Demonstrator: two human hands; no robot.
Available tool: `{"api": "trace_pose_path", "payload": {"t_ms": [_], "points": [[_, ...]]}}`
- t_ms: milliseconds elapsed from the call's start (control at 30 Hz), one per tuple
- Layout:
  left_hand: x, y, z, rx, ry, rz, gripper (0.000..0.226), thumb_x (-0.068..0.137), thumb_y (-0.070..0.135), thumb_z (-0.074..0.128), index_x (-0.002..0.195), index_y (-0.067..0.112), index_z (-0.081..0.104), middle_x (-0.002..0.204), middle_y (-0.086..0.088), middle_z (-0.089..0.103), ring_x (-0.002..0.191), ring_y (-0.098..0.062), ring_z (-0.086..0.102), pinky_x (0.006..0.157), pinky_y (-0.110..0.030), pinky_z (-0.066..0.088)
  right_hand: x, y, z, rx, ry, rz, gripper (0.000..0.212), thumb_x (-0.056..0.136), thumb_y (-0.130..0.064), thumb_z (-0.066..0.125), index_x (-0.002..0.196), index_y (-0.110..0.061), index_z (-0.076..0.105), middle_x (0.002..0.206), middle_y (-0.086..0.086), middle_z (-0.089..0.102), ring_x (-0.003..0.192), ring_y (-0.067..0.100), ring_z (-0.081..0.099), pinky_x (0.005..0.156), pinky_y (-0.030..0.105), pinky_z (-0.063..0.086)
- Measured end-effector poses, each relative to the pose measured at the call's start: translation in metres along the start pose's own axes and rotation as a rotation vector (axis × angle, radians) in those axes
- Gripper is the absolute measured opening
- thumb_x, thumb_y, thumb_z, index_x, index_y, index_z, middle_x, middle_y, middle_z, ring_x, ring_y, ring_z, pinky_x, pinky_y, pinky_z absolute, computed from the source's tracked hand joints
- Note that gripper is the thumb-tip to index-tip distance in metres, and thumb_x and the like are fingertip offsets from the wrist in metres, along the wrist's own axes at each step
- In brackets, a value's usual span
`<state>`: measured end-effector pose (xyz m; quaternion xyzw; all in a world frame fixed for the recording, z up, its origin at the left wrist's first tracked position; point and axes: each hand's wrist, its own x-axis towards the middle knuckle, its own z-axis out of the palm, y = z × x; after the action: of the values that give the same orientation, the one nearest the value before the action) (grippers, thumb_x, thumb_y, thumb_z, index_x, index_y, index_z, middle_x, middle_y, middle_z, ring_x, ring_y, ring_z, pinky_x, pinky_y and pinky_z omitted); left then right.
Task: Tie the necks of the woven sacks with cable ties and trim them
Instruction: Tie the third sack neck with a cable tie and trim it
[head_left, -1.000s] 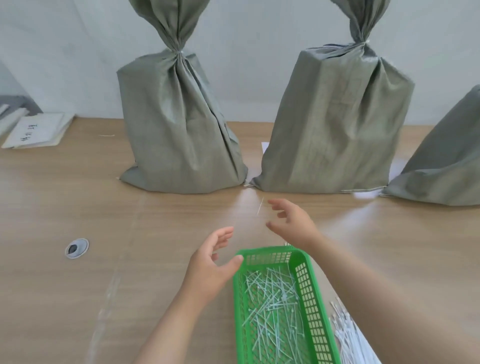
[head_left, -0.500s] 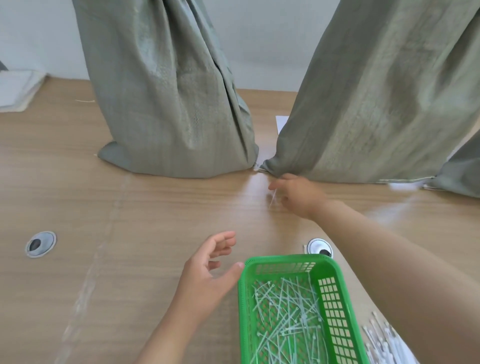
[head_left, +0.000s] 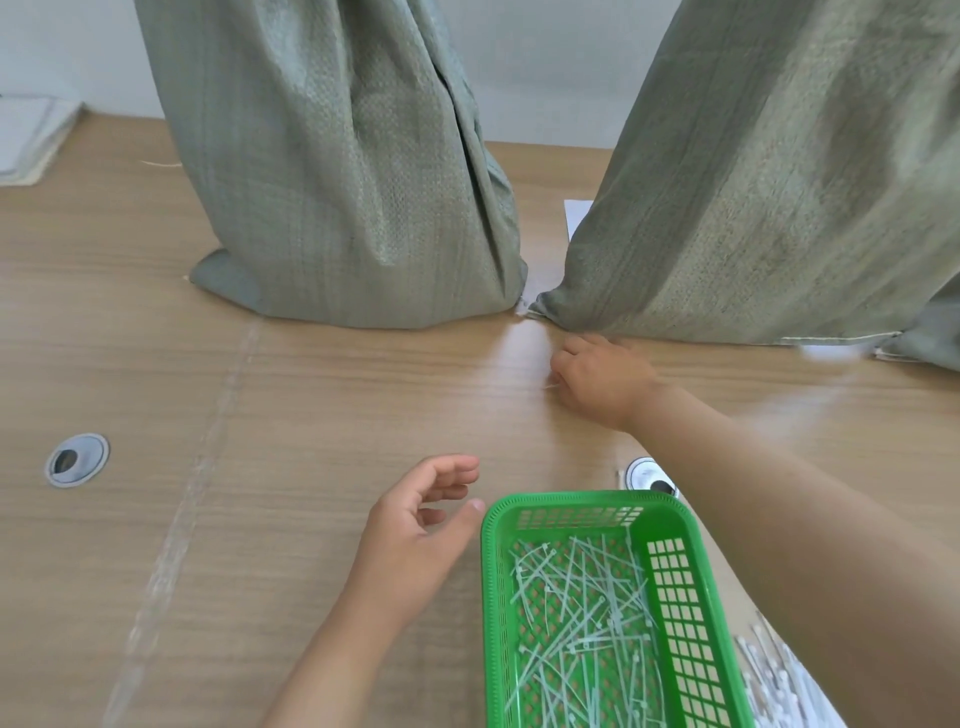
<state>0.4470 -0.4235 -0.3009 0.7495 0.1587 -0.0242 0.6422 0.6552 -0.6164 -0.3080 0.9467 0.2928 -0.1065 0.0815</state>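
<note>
From the head view, two woven sacks are standing on the wooden surface, the left sack just beside the right sack. The right hand is reaching to the foot of the right sack with its fingers curled down; whether it is pinching anything cannot be told through the blur. The left hand is hovering relaxed and released, beside the green basket that is holding loose cable ties.

The bare left forearm rose from the lower edge. Its left grip hovered palm inward, fingers loosely curled and parted, thumb stretched forward, holding nothing. The bare right arm reached farther forward. Its right grip was turned knuckles up, fingers curled downward; blur hid whether they pinched anything.
</note>
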Motion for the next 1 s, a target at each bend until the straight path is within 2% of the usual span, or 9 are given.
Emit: {"api": "trace_pose_path", "payload": {"t_ms": [133, 333, 467, 533, 633, 800, 867, 933, 1000], "points": [[-0.003, 0.005, -0.001, -0.010, 0.013, -0.007, 0.036, 0.064, 0.049, 0.067, 0.098, 0.041, 0.073, 0.106, 0.019, 0.073, 0.103, -0.004, 0.067, 0.093, -0.041, 0.054, -0.008, -0.004, -0.005, 0.007, -0.072, 0.034, 0.036, 0.101, -0.034, 0.042, 0.124, -0.009, 0.055, 0.130, 0.011, 0.054, 0.125, 0.030, 0.047, 0.099, 0.041, 0.041], [-0.013, 0.019, -0.007, -0.007, 0.032, 0.001, 0.030, 0.068, 0.042, 0.070, 0.096, 0.035, 0.072, 0.102, 0.022, 0.073, 0.100, -0.003, 0.067, 0.089, -0.034, 0.055, -0.034, -0.013, -0.030, 0.261, 0.017, 0.034, 0.012, 0.094, -0.027, 0.050, 0.099, -0.016, 0.053, 0.100, 0.006, 0.055, 0.095, 0.030, 0.055, 0.070, 0.034, 0.038], [-0.025, 0.031, -0.009, -0.004, 0.037, 0.019, 0.025, 0.073, 0.028, 0.068, 0.097, 0.036, 0.071, 0.100, 0.021, 0.074, 0.098, -0.002, 0.067, 0.083, -0.030, 0.054, -0.066, -0.025, -0.049, 0.400, 0.088, -0.027, 0.013, 0.090, -0.020, 0.055, 0.084, -0.019, 0.043, 0.079, 0.003, 0.053, 0.075, 0.031, 0.052, 0.061, 0.035, 0.033], [-0.035, 0.037, -0.010, 0.000, 0.036, 0.038, 0.025, 0.073, 0.027, 0.068, 0.097, 0.035, 0.070, 0.099, 0.016, 0.074, 0.097, -0.001, 0.066, 0.080, -0.025, 0.053, -0.087, -0.033, -0.059, 0.481, 0.190, -0.056, 0.011, 0.085, -0.013, 0.059, 0.082, -0.018, 0.049, 0.073, 0.001, 0.055, 0.068, 0.029, 0.051, 0.061, 0.036, 0.040], [-0.054, 0.043, -0.011, -0.003, 0.034, 0.042, 0.025, 0.074, 0.025, 0.067, 0.098, 0.033, 0.070, 0.101, 0.014, 0.074, 0.095, 0.001, 0.066, 0.077, -0.018, 0.052, -0.127, -0.047, -0.063, 0.580, 0.269, -0.066, 0.010, 0.085, -0.009, 0.063, 0.092, -0.016, 0.065, 0.073, -0.006, 0.061, 0.062, 0.015, 0.051, 0.065, 0.032, 0.046], [-0.092, 0.040, -0.011, 0.008, 0.002, 0.037, 0.031, 0.087, 0.002, 0.071, 0.098, 0.031, 0.071, 0.098, 0.016, 0.075, 0.094, -0.002, 0.067, 0.074, -0.013, 0.049, -0.206, -0.082, -0.045, 0.727, 0.314, 0.114, 0.017, 0.089, -0.011, 0.068, 0.104, -0.018, 0.070, 0.070, -0.016, 0.058, 0.057, -0.006, 0.054, 0.064, 0.018, 0.041], [-0.107, 0.041, -0.009, 0.024, -0.002, 0.037, 0.024, 0.085, 0.012, 0.071, 0.099, 0.031, 0.070, 0.100, 0.023, 0.073, 0.094, 0.001, 0.067, 0.073, -0.014, 0.049, -0.232, -0.096, -0.033, 0.771, 0.268, 0.208, 0.016, 0.091, -0.014, 0.067, 0.106, -0.018, 0.070, 0.072, -0.015, 0.060, 0.058, -0.005, 0.055, 0.063, 0.014, 0.043], [-0.123, 0.043, -0.009, 0.027, 0.000, 0.033, 0.022, 0.080, 0.022, 0.069, 0.099, 0.033, 0.070, 0.101, 0.026, 0.072, 0.094, 0.003, 0.066, 0.073, -0.015, 0.049, -0.253, -0.107, -0.026, 0.788, 0.211, 0.281, 0.017, 0.092, -0.018, 0.067, 0.108, -0.019, 0.070, 0.077, -0.011, 0.065, 0.056, -0.002, 0.053, 0.067, 0.022, 0.051], [-0.138, 0.043, -0.010, 0.040, -0.009, 0.039, 0.025, 0.085, 0.015, 0.071, 0.100, 0.034, 0.070, 0.102, 0.026, 0.072, 0.094, 0.003, 0.066, 0.074, -0.016, 0.049, -0.267, -0.113, -0.024, 0.791, 0.192, 0.334, 0.018, 0.093, -0.020, 0.066, 0.110, -0.021, 0.069, 0.083, -0.008, 0.068, 0.060, -0.002, 0.053, 0.070, 0.028, 0.054]]}}
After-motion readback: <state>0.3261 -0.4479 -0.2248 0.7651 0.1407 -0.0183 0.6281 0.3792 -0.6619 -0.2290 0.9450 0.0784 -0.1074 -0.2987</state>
